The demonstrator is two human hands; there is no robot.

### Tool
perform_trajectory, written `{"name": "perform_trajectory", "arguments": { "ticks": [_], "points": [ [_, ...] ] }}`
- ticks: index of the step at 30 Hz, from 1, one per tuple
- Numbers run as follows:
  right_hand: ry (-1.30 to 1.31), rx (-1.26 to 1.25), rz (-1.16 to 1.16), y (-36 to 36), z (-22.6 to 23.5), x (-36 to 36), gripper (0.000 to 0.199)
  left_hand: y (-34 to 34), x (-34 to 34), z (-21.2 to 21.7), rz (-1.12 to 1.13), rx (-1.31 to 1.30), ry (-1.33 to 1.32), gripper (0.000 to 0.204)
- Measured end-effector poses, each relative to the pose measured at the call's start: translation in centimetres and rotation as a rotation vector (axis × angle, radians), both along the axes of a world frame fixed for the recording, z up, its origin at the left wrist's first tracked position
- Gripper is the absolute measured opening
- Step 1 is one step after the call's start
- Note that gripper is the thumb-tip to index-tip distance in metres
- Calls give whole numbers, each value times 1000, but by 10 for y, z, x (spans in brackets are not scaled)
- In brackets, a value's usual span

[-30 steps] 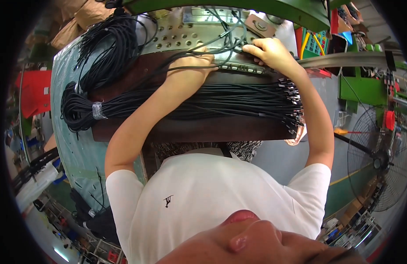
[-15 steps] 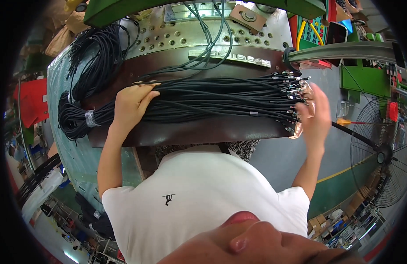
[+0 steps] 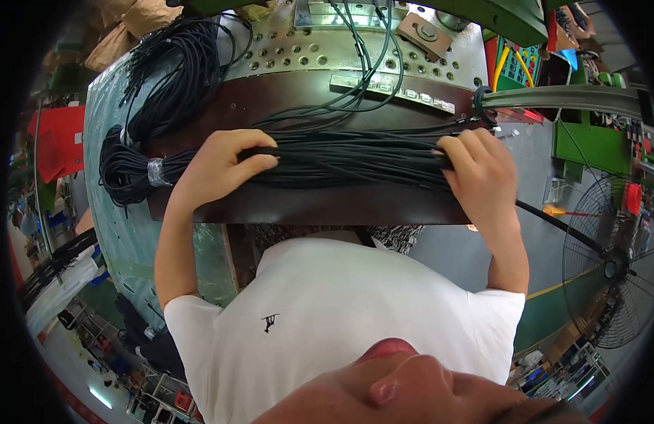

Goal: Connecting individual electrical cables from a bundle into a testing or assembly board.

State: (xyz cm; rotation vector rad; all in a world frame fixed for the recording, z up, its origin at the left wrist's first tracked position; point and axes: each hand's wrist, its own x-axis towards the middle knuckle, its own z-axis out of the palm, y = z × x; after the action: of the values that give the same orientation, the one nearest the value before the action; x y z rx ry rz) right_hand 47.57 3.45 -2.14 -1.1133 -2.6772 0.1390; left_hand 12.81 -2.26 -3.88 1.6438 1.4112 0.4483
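A thick bundle of black cables (image 3: 355,159) lies lengthwise across the dark brown board (image 3: 327,209) in front of me. My left hand (image 3: 228,161) is wrapped round the bundle toward its left part, thumb below and fingers above. At the other end my right hand (image 3: 479,166) curls over the bundle near the cable ends, which it mostly hides. Beyond my left hand, the bundle's left side leads to a coiled loop bound with clear wrap (image 3: 157,172).
Another heap of black cables (image 3: 175,78) rests at the back left. Behind the board is a perforated metal plate (image 3: 299,53), with a few loose cables (image 3: 362,56) hanging over it. A green machine arm (image 3: 497,18) crosses above. A black fan (image 3: 610,265) stands at right.
My right hand has moved left from beside the metal-tipped cable ends and closed round the bundle. The bundle under my hands looks narrower, gathered together. My left hand keeps its grip.
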Motion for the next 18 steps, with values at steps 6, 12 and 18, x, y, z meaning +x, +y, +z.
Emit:
{"name": "perform_trajectory", "arguments": {
  "ticks": [6,12,18],
  "points": [
    [-156,303,-197,-13,2,38,35,55,92,10,-497,4,180,35],
    [17,120,-325,-22,-7,60,67,90,209,-9,-608,-589,-421,26],
    [943,-168,-520,-71,-31,100,55,44,204,-5,-257,-581,-780,21]
  ]
}}
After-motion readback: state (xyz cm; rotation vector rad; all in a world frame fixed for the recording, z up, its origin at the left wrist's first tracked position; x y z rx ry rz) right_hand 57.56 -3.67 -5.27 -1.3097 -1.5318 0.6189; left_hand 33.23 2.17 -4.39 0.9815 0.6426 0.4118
